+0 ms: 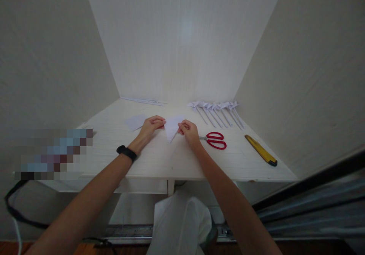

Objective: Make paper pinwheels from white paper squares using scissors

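Paper triangle (172, 128) held between two hands. Your left hand (152, 125) pinches its upper left corner between the fingers; your right hand (188, 130) pinches its right side. Its tip points toward you, well back from the front edge of the tabletop (154, 161); whether it touches the surface cannot be told. Walls bound the left, right and back edges, and your forearms cross the front one. Beside your left hand lies a flat paper piece (134, 123); thin strips (142, 101) lie along the back edge. Red-handled scissors (213, 140) lie just beside your right wrist, paper pinwheels (212, 106) beyond, and a yellow cutter (261, 150) near the right edge.
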`<state>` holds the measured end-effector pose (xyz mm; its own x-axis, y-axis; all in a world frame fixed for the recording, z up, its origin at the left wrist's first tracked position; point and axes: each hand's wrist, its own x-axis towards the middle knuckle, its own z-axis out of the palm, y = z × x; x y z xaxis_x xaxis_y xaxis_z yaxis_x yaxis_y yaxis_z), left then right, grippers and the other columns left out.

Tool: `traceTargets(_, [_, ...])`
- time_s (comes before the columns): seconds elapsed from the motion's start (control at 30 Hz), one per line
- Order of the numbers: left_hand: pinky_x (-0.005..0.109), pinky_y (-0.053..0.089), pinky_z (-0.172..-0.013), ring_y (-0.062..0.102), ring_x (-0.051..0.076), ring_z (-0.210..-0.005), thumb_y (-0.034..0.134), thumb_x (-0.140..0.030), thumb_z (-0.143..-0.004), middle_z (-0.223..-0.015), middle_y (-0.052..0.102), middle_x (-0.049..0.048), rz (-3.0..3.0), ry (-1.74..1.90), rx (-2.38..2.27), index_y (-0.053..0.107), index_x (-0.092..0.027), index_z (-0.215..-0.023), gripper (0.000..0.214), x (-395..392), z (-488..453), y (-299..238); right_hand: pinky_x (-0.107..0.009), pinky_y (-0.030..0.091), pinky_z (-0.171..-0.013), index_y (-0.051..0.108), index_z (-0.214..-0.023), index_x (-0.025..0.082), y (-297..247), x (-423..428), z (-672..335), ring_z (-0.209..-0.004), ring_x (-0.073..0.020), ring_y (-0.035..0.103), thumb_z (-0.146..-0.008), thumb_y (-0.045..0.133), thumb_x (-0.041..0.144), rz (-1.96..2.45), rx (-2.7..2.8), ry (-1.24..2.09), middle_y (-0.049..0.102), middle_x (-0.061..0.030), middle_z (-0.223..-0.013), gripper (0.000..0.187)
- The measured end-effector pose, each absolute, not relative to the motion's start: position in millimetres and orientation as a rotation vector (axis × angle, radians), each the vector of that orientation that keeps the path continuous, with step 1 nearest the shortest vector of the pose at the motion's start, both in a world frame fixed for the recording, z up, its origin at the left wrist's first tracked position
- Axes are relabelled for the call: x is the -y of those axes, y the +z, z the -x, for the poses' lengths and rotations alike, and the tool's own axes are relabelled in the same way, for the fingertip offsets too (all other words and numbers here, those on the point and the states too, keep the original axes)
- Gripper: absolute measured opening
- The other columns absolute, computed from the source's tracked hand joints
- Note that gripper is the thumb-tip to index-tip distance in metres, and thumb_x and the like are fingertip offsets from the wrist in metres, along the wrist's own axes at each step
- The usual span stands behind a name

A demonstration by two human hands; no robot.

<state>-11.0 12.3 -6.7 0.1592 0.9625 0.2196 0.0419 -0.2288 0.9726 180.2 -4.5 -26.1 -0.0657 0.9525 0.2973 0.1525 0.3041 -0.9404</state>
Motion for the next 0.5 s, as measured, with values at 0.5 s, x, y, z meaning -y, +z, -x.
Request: traceTargets(0.5, [0.038, 0.055, -0.075, 0.063, 0.018, -0.088, 0.058, -0.031, -0.09, -0.107, 0.063, 0.0073, -1.568, 1.05, -0.968, 0.059, -0.014, -0.111, 0.027, -11.7, 9.7, -8.4, -0.029, 0.055, -0.065, 0.06, -0.105, 0.013, -29.4, -1.8, -183.6, -0.075, -0.0128, 0.063, -0.092, 0.056, 0.032, 1.092, 1.393, 0.867, 0.065, -0.0038, -0.095, 0.023])
